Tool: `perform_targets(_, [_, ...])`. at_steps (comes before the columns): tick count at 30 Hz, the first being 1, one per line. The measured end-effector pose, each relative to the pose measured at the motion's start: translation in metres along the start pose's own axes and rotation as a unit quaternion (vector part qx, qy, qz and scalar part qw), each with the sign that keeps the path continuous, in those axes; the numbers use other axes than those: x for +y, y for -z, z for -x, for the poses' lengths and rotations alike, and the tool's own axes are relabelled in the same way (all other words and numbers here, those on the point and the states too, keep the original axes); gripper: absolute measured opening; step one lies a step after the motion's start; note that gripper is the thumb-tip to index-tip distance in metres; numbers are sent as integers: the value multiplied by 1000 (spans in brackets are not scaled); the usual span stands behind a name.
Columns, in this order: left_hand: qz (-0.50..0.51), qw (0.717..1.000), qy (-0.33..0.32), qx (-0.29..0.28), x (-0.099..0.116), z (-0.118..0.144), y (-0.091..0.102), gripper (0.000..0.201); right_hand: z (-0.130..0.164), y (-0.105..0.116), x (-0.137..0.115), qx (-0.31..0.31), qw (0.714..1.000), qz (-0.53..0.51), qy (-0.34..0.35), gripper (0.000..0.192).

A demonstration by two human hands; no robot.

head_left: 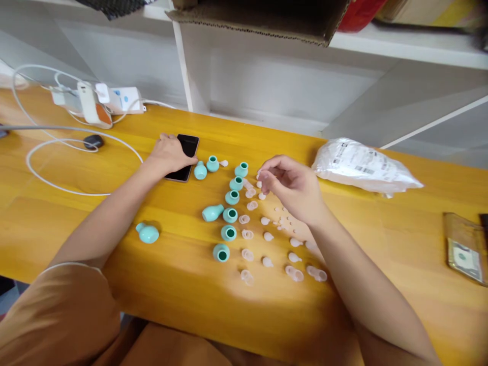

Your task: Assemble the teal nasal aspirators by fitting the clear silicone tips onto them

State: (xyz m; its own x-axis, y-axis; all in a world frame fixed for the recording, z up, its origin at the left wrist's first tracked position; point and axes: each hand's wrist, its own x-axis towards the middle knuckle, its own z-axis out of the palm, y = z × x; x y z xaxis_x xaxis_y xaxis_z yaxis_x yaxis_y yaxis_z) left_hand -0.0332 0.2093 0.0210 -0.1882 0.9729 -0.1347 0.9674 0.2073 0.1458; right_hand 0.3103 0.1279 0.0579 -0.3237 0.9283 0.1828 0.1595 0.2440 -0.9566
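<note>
My left hand lies flat on a black phone on the yellow table. My right hand hovers over small translucent pink caps, its fingertips pinched together; whether a cap is held I cannot tell. Several teal bulb-shaped pieces stand in a column between the hands. One teal bulb lies on its side, another sits apart near my left forearm.
A white power strip with chargers and looping white cables lie at the back left. A clear plastic bag rests at the right. A clear case with a banknote is at the far right edge. White shelving stands behind.
</note>
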Motion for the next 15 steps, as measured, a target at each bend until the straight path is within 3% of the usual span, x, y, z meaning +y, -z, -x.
perform_targets(4, [7,1000,-11,14,9,10,8,95,2,2,-5,9,1000,1,6,36])
perform_targets(8, [4,999,-36,20,18,36,21,87,3,4,-10,17,1000,1,11,38])
perform_targets(12, [37,995,-87,45,23,91,40,81,4,5,-15,18,1000,-4,15,39])
perform_targets(15, [69,985,-146,57,13,148,54,84,6,6,-18,15,1000,0,19,38])
